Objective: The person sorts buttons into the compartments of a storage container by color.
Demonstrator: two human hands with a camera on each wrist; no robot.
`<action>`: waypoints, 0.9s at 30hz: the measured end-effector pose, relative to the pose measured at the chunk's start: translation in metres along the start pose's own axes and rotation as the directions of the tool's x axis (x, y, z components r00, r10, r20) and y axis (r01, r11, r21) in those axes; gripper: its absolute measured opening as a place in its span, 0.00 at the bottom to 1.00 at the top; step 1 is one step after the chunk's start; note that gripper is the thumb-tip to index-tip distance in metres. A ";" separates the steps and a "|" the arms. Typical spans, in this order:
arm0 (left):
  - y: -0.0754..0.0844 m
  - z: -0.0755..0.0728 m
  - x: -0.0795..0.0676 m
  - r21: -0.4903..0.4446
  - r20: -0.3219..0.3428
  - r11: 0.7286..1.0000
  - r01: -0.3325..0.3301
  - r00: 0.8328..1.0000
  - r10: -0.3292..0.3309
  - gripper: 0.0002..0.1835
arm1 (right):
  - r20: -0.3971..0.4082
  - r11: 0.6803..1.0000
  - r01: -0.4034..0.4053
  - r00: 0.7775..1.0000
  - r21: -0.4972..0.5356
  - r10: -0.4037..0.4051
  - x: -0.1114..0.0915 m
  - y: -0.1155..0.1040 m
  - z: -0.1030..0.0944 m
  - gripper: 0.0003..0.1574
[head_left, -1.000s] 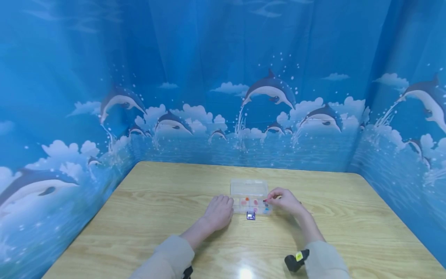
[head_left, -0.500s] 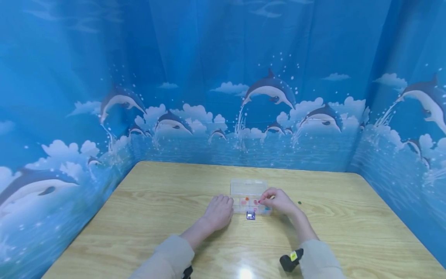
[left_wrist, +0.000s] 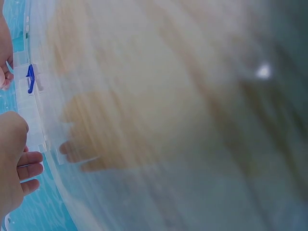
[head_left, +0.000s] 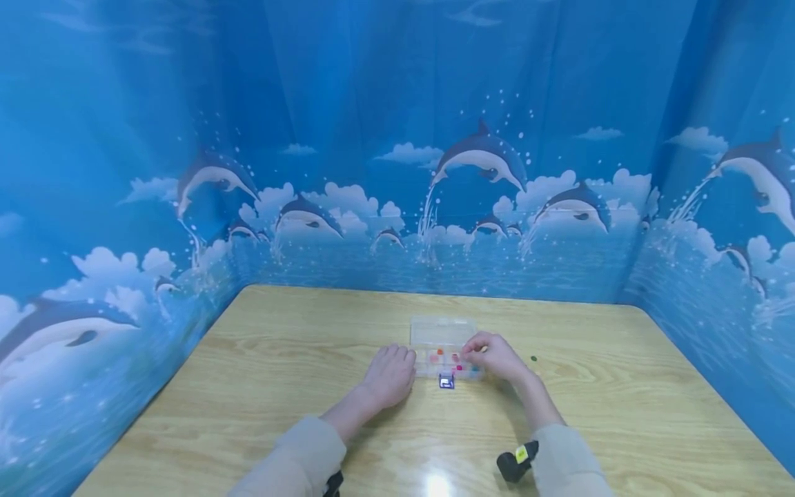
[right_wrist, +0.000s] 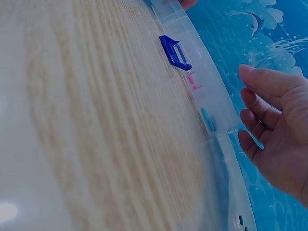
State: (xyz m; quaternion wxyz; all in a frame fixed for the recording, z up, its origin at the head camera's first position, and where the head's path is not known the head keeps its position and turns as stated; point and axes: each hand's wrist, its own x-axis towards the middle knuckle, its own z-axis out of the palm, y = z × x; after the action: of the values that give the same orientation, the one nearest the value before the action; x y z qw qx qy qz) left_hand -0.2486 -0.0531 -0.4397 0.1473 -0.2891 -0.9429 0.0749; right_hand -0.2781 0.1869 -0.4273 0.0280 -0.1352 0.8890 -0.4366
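Clear plastic box [right_wrist: 209,72] sits on the tabletop [head_left: 310,331], between the two hands. Lid [head_left: 442,332] is open, folded back at the box's far side. Blue latch [right_wrist: 169,52] sticks out from the box's near side, around mid-length.

Small coloured pieces inside, box split into compartments: orange piece [head_left: 440,352] toward the box's far side, pale pink piece [head_left: 434,359] just beside it, magenta piece [head_left: 459,368] toward the near side right of the latch, teal piece [right_wrist: 208,119] near the right end. Exact shapes too small to read.

Right hand [head_left: 495,357] hovers at the box's right end; thumb and fingers apart, nothing visible between them in the right wrist view. Left hand [head_left: 388,376] is at the box's left end, fingers loosely bent; can't tell whether it pinches the wall or just rests there.

Green piece [head_left: 534,358] on the tabletop right of the box, past the right hand. Blue dolphin backdrop [head_left: 397,69] behind the box and to both sides.
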 end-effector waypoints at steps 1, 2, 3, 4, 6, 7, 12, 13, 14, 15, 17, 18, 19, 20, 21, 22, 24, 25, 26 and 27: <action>0.000 0.000 0.000 0.004 -0.004 1.000 -0.002 1.000 0.002 0.11 | -0.004 1.000 -0.012 1.000 -0.001 0.012 0.000 0.001 -0.001 0.03; 0.000 0.000 0.000 0.006 -0.008 1.000 -0.003 1.000 0.003 0.11 | -0.009 1.000 -0.028 1.000 0.002 0.028 0.000 0.001 -0.002 0.03; 0.000 0.000 0.001 0.009 -0.010 1.000 -0.004 1.000 0.004 0.11 | -0.013 0.999 -0.039 0.999 0.004 0.039 0.000 0.002 -0.003 0.03; -0.001 0.000 0.001 0.012 -0.013 1.000 -0.005 1.000 0.005 0.11 | -0.017 0.999 -0.049 0.999 0.005 0.049 0.000 0.002 -0.004 0.03; -0.001 0.000 0.001 0.016 -0.018 1.000 -0.008 1.000 0.008 0.11 | -0.023 0.998 -0.060 0.998 0.003 0.060 -0.001 0.004 -0.007 0.04; -0.001 0.000 0.001 0.018 -0.020 1.000 -0.009 1.000 0.009 0.11 | -0.027 0.998 -0.063 0.998 0.003 0.063 -0.001 0.005 -0.008 0.04; -0.002 0.000 0.001 0.013 -0.024 1.000 -0.012 1.000 0.013 0.10 | -0.045 0.998 -0.059 0.997 -0.001 0.059 -0.004 0.009 -0.016 0.06; -0.002 0.000 0.001 0.010 -0.022 1.000 -0.013 1.000 0.013 0.10 | -0.052 0.998 -0.060 0.997 0.003 0.060 -0.005 0.010 -0.017 0.07; -0.002 0.000 0.001 0.007 -0.021 1.000 -0.012 1.000 0.012 0.10 | -0.056 0.998 -0.060 0.997 0.005 0.060 -0.005 0.011 -0.018 0.08; -0.002 0.000 0.001 0.005 -0.018 1.000 -0.012 1.000 0.012 0.10 | -0.062 0.998 -0.060 0.996 0.010 0.061 -0.006 0.012 -0.019 0.09; -0.001 -0.001 0.001 0.001 -0.011 1.000 -0.011 1.000 0.011 0.10 | -0.068 0.998 -0.058 0.996 0.015 0.059 -0.008 0.014 -0.022 0.12; -0.001 -0.001 0.001 0.000 -0.007 1.000 -0.011 1.000 0.011 0.11 | -0.074 0.998 -0.058 0.996 0.014 0.059 -0.008 0.016 -0.023 0.13; -0.001 -0.001 0.001 -0.001 -0.005 1.000 -0.011 1.000 0.011 0.11 | -0.079 0.998 -0.061 0.995 0.014 0.062 -0.009 0.017 -0.024 0.14; -0.001 -0.001 0.001 -0.004 -0.003 1.000 -0.010 1.000 0.010 0.11 | -0.083 0.998 -0.065 0.994 0.014 0.066 -0.010 0.018 -0.025 0.14; -0.001 -0.001 0.001 -0.006 -0.001 1.000 -0.010 1.000 0.010 0.11 | -0.086 0.998 -0.067 0.994 0.009 0.067 -0.011 0.020 -0.026 0.15; -0.001 -0.001 0.000 -0.009 -0.001 1.000 -0.009 1.000 0.009 0.11 | -0.088 0.997 -0.070 0.994 0.009 0.071 -0.012 0.021 -0.027 0.15; 0.000 0.000 0.000 -0.010 0.001 1.000 -0.009 1.000 0.009 0.11 | -0.099 0.997 -0.083 0.992 0.011 0.083 -0.014 0.024 -0.030 0.16; 0.000 0.000 0.000 -0.011 0.000 1.000 -0.009 1.000 0.009 0.11 | -0.103 0.996 -0.086 0.991 0.009 0.086 -0.015 0.026 -0.032 0.17; -0.001 0.000 0.000 -0.013 0.000 1.000 -0.009 1.000 0.009 0.11 | -0.108 0.996 -0.088 0.990 0.006 0.089 -0.016 0.027 -0.033 0.17; -0.001 0.000 0.000 -0.012 0.000 1.000 -0.009 1.000 0.009 0.11 | -0.108 0.995 -0.096 0.989 0.014 0.097 -0.017 0.028 -0.035 0.18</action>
State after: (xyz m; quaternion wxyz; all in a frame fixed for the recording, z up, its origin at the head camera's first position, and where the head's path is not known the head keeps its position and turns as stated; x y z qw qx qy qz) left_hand -0.2490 -0.0537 -0.4399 0.1450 -0.2941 -0.9421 0.0697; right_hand -0.2735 0.2349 -0.4290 0.0014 -0.0678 0.8928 -0.4453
